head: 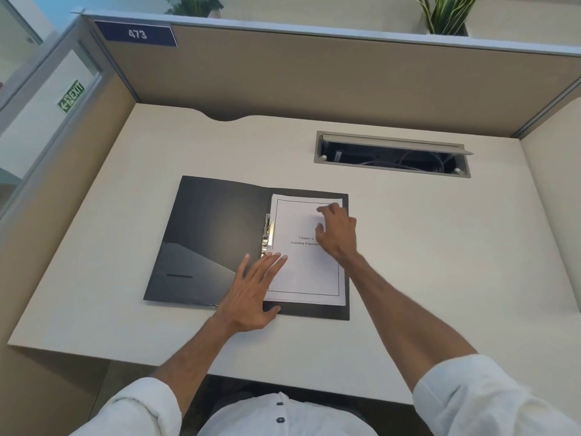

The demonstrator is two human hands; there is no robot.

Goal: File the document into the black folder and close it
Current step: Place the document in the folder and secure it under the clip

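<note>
Surface: we see a pale desk (408, 247).
On it: our open black folder (213, 234) lies flat.
Set into it: a cable tray (393, 154), lid raised.

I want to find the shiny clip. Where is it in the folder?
In the head view, the metal clip sits along the middle fold of the open black folder, beside the document's left edge.

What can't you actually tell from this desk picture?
- Head view: the document title is partly covered by the right hand.
- The metal clip is too small to tell whether it grips the sheets.
- The left hand hides the black folder spine's lower end.
</note>
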